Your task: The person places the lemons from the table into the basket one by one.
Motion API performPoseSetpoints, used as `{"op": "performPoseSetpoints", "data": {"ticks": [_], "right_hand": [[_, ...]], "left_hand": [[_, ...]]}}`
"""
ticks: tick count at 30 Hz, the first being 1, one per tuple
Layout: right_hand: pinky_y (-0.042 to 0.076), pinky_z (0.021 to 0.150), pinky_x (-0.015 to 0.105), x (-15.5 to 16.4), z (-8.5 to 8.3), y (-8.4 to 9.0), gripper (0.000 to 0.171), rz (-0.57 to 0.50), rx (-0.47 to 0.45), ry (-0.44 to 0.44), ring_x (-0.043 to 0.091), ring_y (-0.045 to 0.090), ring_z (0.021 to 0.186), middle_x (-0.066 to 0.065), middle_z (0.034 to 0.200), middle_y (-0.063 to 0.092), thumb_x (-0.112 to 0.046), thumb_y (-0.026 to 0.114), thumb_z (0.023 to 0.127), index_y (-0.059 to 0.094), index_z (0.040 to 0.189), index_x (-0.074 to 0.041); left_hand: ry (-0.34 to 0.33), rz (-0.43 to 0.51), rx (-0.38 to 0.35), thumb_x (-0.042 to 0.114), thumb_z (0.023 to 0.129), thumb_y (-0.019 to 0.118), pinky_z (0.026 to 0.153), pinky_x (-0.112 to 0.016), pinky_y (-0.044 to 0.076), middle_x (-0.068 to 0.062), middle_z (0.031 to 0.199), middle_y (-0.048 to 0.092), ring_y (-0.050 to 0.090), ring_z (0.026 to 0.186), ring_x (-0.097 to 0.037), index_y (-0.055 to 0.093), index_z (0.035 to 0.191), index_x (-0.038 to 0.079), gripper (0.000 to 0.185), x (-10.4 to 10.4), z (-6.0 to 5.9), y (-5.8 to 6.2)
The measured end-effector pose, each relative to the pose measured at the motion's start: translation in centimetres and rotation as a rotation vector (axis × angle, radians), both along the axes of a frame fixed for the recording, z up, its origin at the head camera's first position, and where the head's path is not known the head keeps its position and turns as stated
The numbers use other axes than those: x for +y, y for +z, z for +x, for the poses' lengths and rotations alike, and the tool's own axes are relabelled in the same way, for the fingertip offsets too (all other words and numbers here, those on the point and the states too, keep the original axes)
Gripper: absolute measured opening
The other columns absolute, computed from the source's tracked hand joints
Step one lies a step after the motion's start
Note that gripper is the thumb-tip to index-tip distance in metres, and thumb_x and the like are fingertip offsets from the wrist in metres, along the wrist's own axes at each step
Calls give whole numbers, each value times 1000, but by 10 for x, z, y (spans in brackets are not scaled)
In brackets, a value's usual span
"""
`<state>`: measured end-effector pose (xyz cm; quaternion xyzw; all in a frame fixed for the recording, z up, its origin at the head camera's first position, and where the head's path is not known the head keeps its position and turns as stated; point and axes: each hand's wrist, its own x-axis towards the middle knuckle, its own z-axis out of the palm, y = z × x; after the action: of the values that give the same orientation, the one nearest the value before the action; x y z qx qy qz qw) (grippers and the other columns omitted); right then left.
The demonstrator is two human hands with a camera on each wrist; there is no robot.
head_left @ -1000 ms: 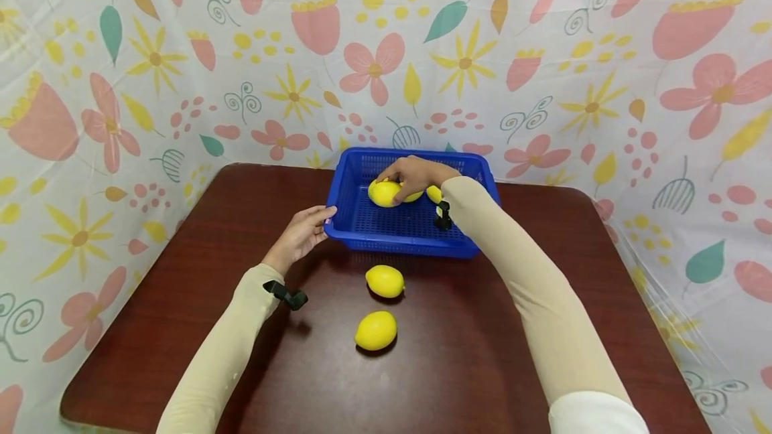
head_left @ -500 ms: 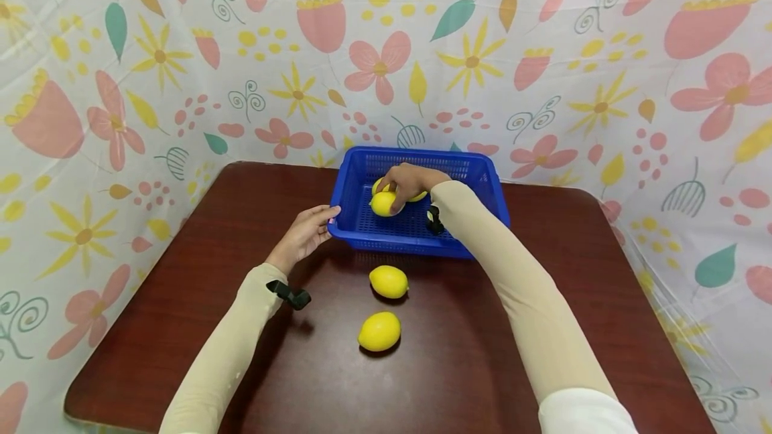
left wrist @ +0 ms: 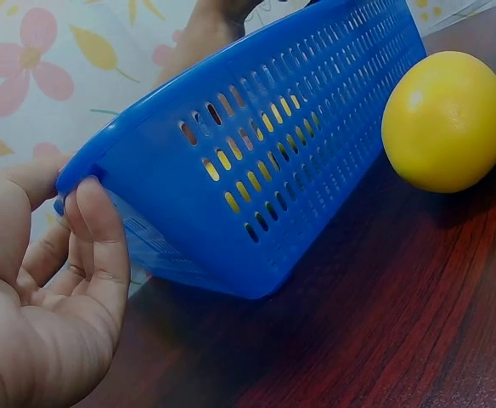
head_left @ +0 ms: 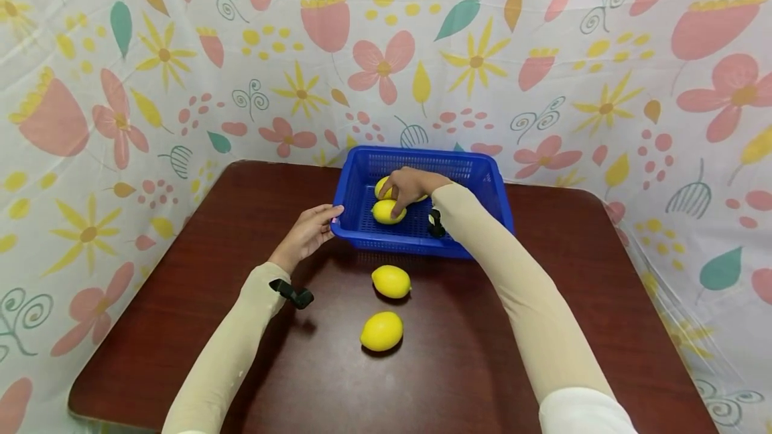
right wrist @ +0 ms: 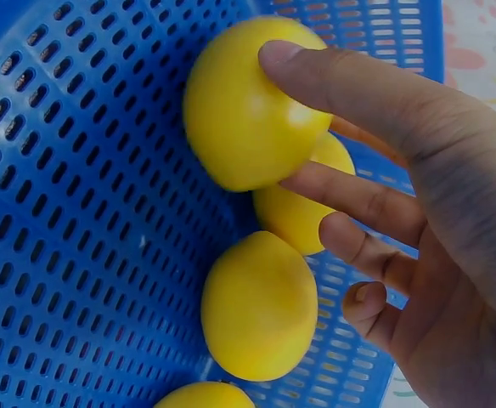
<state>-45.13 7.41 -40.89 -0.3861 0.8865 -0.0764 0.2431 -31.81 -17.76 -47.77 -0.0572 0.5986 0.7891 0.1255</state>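
A blue plastic basket (head_left: 410,244) with slotted walls stands toward the back of the table. My left hand (head_left: 306,236) pinches its near left corner, thumb over the rim and fingers beneath, as the left wrist view shows. Inside the basket, my right hand (right wrist: 452,221) holds a lemon (right wrist: 248,102) between thumb and fingers. Several other lemons lie in there, among them one lemon (right wrist: 261,306) below the held one in the right wrist view. Two more lie on the table before the basket: a nearer lemon (head_left: 382,331) and a farther lemon (head_left: 392,282).
The dark reddish-brown table (head_left: 482,367) has rounded corners. A white curtain (head_left: 253,32) printed with flowers and leaves hangs behind it and along both sides. A black strap (head_left: 292,292) with a camera sits on the left wrist.
My right hand has brought the lemon a little nearer and lower in the basket, apart from the others. The left hand keeps its grip on the corner. The view has shifted slightly.
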Motion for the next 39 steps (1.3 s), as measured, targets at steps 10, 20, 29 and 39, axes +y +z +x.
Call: {"op": "performPoseSetpoints", "data": {"ticks": [10, 20, 29, 39], "right_hand": [[50, 101, 48, 21, 10, 20, 63, -103, -37, -34, 30, 62, 121, 15, 130, 68, -40, 83, 86, 62, 140, -14], [55, 87, 42, 39, 58, 57, 51, -261, 134, -94, 22, 67, 99, 4, 115, 74, -46, 75, 91, 68, 132, -15], [57, 84, 42, 53, 121, 68, 46, -377, 270, -201, 25, 70, 102, 7, 111, 75, -45, 77, 90, 71, 124, -14], [57, 80, 39, 62, 172, 49, 46, -422, 368, -211, 21, 70, 94, 1, 102, 76, -49, 79, 88, 74, 117, -14]], "left_hand": [[5, 7, -7, 22, 102, 67, 70, -24, 54, 0, 85, 62, 59, 76, -11, 58, 111, 6, 20, 3, -3, 0], [9, 18, -7, 19, 102, 66, 69, -22, 54, 2, 82, 61, 59, 73, -10, 59, 109, 7, 16, 2, 0, 2], [12, 44, -20, 18, 102, 65, 68, -22, 55, 1, 80, 63, 60, 69, -9, 58, 109, 6, 15, 2, -1, 3], [2, 28, -22, 21, 103, 65, 71, -23, 55, -1, 88, 61, 60, 76, -11, 56, 116, 5, 24, 3, 1, 4]]}}
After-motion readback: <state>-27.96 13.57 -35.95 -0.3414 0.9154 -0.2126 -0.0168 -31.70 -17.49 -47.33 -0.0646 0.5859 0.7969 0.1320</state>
